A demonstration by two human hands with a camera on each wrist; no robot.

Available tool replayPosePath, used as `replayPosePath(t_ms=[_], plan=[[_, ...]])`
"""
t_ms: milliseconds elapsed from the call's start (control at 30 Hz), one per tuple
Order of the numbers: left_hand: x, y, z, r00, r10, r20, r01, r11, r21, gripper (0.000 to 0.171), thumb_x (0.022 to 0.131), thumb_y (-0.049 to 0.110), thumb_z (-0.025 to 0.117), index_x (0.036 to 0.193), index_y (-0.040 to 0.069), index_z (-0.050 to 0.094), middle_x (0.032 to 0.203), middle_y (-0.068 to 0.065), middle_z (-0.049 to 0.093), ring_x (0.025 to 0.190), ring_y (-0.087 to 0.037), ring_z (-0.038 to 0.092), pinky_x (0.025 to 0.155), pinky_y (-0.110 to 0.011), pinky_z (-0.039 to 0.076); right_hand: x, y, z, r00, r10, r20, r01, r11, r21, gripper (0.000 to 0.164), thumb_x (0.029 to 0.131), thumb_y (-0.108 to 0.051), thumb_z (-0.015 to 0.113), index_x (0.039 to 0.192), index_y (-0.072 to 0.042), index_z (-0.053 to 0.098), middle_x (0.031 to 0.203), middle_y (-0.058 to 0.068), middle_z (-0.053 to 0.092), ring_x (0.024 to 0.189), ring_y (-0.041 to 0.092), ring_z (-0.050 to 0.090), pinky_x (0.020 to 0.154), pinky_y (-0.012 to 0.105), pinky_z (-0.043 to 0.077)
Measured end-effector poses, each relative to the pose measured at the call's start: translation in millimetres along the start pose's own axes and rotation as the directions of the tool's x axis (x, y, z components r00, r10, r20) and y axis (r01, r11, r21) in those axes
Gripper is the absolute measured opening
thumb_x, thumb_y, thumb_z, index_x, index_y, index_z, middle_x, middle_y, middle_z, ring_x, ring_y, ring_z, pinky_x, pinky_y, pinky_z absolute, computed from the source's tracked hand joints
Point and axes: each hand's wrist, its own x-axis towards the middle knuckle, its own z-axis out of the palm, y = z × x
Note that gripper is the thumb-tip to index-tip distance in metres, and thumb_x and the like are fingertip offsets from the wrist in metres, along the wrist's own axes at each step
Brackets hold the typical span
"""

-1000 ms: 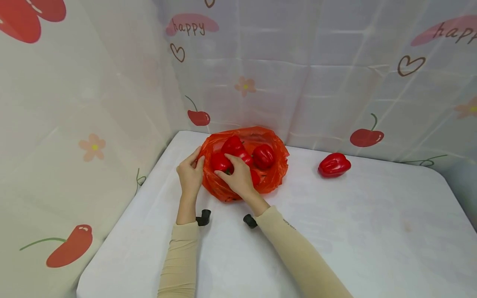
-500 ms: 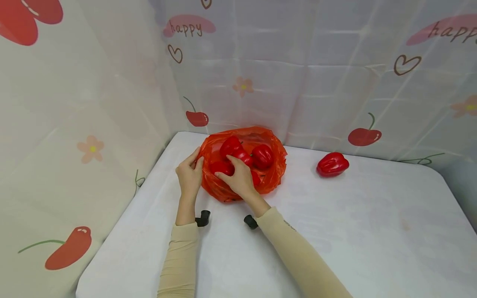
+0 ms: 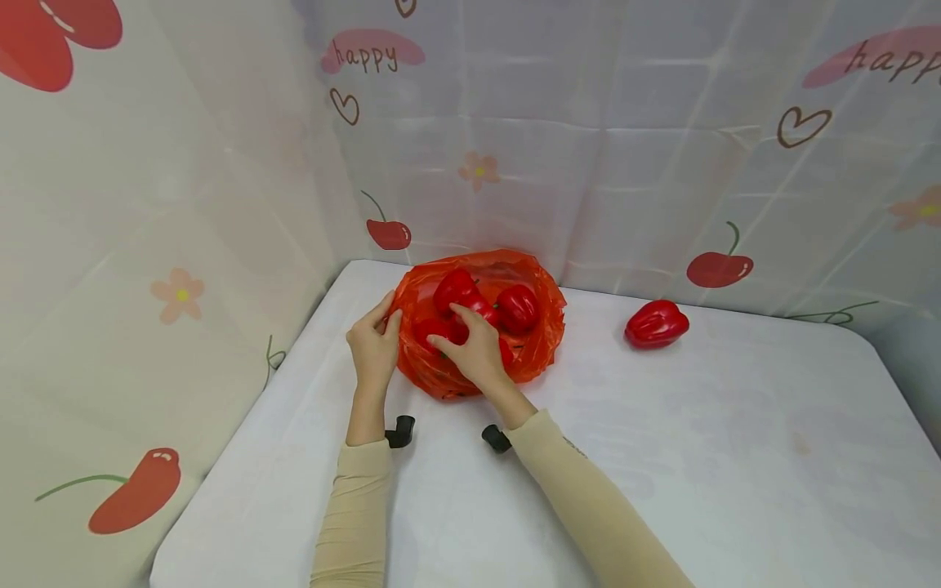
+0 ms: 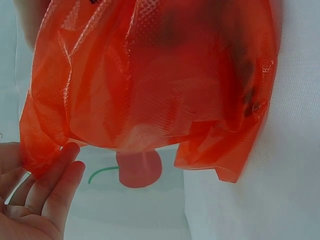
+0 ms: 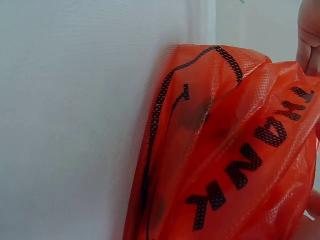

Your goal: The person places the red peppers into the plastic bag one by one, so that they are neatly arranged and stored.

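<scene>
An orange-red plastic bag (image 3: 540, 351) stands with its mouth spread wide on the white table, several red bell peppers (image 3: 519, 309) inside. My left hand (image 3: 372, 347) pinches the bag's left rim; its fingers (image 4: 55, 185) show against the plastic in the left wrist view. Reaching over the near rim, my right hand (image 3: 478, 347) has thumb and forefinger about a red bell pepper (image 3: 430, 330) at the left of the bag; the other fingers are hidden. In the right wrist view the bag's printed side (image 5: 240, 160) hides most of that hand.
One more red bell pepper (image 3: 657, 325) lies on the table (image 3: 720, 457) to the right of the bag. Patterned curtains (image 3: 588, 163) rise behind and at the left of the table. Black camera mounts (image 3: 400, 431) sit at both wrists.
The bell pepper at my right hand has sunk and turned slightly inside the bag, and that hand has shifted slightly right. My left hand keeps its pinch on the rim.
</scene>
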Motion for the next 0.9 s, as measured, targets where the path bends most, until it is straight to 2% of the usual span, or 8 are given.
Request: replayPosePath(t_ms=[267, 433, 533, 767, 900], plan=[[1.1, -3.4, 1.6, 1.0, 0.0, -0.007, 0.0, 1.0, -0.011, 0.036, 0.095, 0.007, 0.062, 0.132, 0.009, 0.062, 0.131, -0.011, 0.063, 0.122, -0.023, 0.061, 0.094, -0.03, 0.054, -6, 2, -23, 0.993, -0.054, -0.105, 0.067, 0.99, 0.121, 0.062, 0.084, -0.032, 0.077, 0.138, -0.009, 0.055, 0.134, 0.012, 0.06, 0.121, 0.028, 0.057, 0.102, 0.047, 0.051], [1.6, -1.7, 1.4, 1.0, 0.007, -0.008, -0.007, 1.0, -0.01, 0.037, 0.095, 0.006, 0.062, 0.132, 0.009, 0.062, 0.132, -0.011, 0.063, 0.122, -0.023, 0.061, 0.094, -0.031, 0.054, -6, 2, -55, 0.978, -0.073, -0.196, 0.111, 0.975, 0.194, 0.06, 0.084, -0.031, 0.077, 0.137, -0.012, 0.056, 0.134, 0.011, 0.061, 0.122, 0.03, 0.058, 0.103, 0.049, 0.05], [1.7, -0.5, 1.4, 1.0, 0.003, -0.005, -0.003, 1.0, -0.005, 0.037, 0.095, 0.006, 0.061, 0.133, 0.01, 0.061, 0.133, -0.01, 0.063, 0.123, -0.023, 0.06, 0.095, -0.032, 0.054, -5, 5, -80, 0.964, -0.056, -0.262, 0.114, 0.97, 0.216, 0.059, 0.085, -0.031, 0.077, 0.137, -0.012, 0.056, 0.134, 0.011, 0.061, 0.123, 0.031, 0.057, 0.104, 0.05, 0.049], [1.4, -0.2, 1.7, 1.0, -0.005, 0.006, 0.005, 1.0, -0.003, 0.038, 0.096, 0.007, 0.061, 0.133, 0.011, 0.061, 0.134, -0.01, 0.062, 0.124, -0.023, 0.06, 0.094, -0.034, 0.054, 1, 25, -138, 0.915, -0.025, -0.403, 0.086, 0.987, 0.135, 0.06, 0.085, -0.026, 0.077, 0.137, -0.007, 0.056, 0.133, 0.014, 0.061, 0.122, 0.031, 0.057, 0.108, 0.044, 0.047], [1.4, -2.2, 2.0, 1.0, -0.001, 0.002, 0.001, 1.0, -0.007, 0.038, 0.096, 0.008, 0.061, 0.133, 0.011, 0.061, 0.134, -0.01, 0.062, 0.124, -0.023, 0.059, 0.095, -0.032, 0.054, 1, 45, -167, 0.891, 0.011, -0.453, 0.025, 0.997, 0.073, 0.063, 0.084, -0.026, 0.077, 0.14, -0.009, 0.054, 0.139, 0.012, 0.057, 0.127, 0.027, 0.054, 0.111, 0.041, 0.044]])
